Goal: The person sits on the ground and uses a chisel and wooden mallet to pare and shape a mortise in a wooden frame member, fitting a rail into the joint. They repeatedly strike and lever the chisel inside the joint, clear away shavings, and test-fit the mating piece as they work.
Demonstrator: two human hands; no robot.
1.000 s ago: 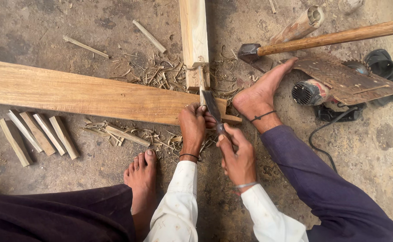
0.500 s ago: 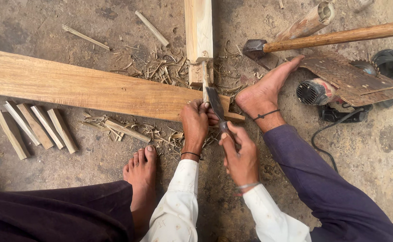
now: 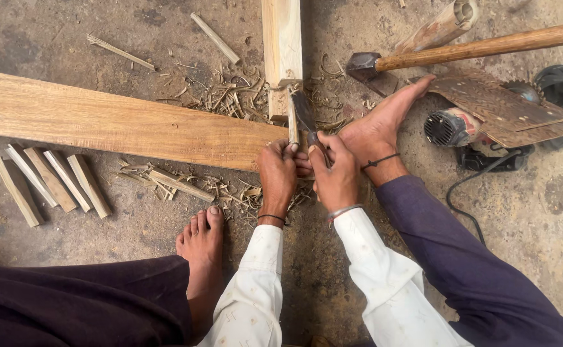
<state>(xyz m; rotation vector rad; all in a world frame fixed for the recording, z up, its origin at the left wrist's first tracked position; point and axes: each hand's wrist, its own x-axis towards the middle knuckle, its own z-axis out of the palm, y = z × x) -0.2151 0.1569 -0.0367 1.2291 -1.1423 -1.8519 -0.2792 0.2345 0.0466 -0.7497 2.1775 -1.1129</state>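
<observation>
Left hand [image 3: 277, 175] pinches thin wood stick [image 3: 292, 123] upright on long plank [image 3: 121, 121]. Right hand [image 3: 333, 173] grips chisel [image 3: 306, 115] against stick, shaving it. Next push likely needs steady hold.

Head camera, close, straight down over floor [image 3: 538, 212]

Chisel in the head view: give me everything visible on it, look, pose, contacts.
The chisel has a flat, dark, worn metal blade that widens toward its tip. It points away from the person, tilted over the small wood strip where the long plank meets the upright beam. The right hand wraps its handle, hiding it. The left hand grips the strip beside the blade. A co-worker's hand rests just right of it.
</observation>
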